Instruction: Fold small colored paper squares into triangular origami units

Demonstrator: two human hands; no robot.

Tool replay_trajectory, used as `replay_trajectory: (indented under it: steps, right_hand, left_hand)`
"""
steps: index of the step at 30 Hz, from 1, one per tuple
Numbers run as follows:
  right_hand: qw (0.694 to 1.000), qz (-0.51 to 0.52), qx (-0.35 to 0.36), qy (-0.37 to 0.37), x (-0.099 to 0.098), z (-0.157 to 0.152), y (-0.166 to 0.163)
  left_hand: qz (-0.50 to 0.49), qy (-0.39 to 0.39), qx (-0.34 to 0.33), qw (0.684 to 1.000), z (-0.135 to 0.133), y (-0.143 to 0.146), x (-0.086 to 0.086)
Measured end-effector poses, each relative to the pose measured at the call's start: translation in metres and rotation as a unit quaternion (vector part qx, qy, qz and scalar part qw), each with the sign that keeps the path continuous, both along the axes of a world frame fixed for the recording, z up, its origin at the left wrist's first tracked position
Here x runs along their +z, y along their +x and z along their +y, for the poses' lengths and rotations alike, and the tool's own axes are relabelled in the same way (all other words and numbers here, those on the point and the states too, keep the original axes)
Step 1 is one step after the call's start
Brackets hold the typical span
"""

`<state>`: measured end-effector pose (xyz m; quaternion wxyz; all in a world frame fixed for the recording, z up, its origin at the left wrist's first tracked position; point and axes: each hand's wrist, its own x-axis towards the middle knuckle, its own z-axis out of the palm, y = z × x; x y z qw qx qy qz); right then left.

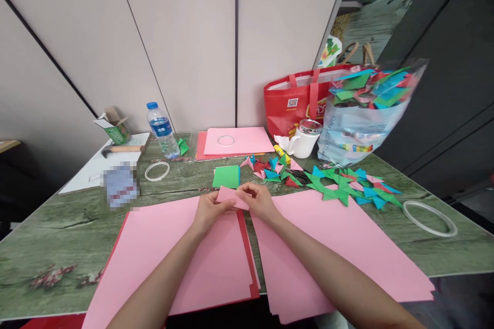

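Note:
Between my two hands is a small folded piece of pink paper (227, 195), held just above the table. The fingers of my left hand (210, 211) pinch its left side, thumb on top. At its right edge, my right hand (259, 200) grips it with thumb and fingertips. A small stack of green paper squares (226, 177) lies right behind my hands. Beneath my forearms are two stacks of large pink sheets, the left stack (165, 252) showing red edges and the right stack (339, 247) fanned at its near corner.
Folded paper pieces (335, 193) in several colours spread at the right, beside a white ring (429, 219). Behind stand a white mug (303, 143), a red bag (283, 113) and a filled plastic bag (347, 128). A water bottle (163, 131) and hammer (123, 149) are at the left.

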<state>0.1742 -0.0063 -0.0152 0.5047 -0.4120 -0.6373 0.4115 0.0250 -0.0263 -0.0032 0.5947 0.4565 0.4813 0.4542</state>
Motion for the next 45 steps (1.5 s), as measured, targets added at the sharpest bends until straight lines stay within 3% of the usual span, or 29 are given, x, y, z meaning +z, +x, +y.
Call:
replay_trajectory:
  steps: [6,18,24,30,45]
  right_hand:
    - [1.0,0.002,0.014,-0.002,0.001,0.002,0.003]
    - [0.999,-0.001,0.044,-0.015,0.0,0.006,0.009]
    - [0.999,-0.004,0.049,-0.011,0.001,0.008,0.01]
    - [0.998,-0.019,0.063,-0.003,0.003,0.008,0.011]
    - [0.993,-0.066,0.093,0.038,0.003,0.011,0.019]
  left_hand:
    - [-0.007,0.007,0.01,1.0,0.001,-0.001,-0.001]
    - [-0.036,0.082,-0.072,0.993,-0.004,-0.002,0.014]
    - [0.034,0.099,-0.056,0.993,-0.006,-0.004,0.015]
    - [0.104,0.161,-0.084,0.978,-0.006,-0.006,0.016]
    - [0.12,0.142,-0.101,0.977,-0.004,-0.007,0.01]
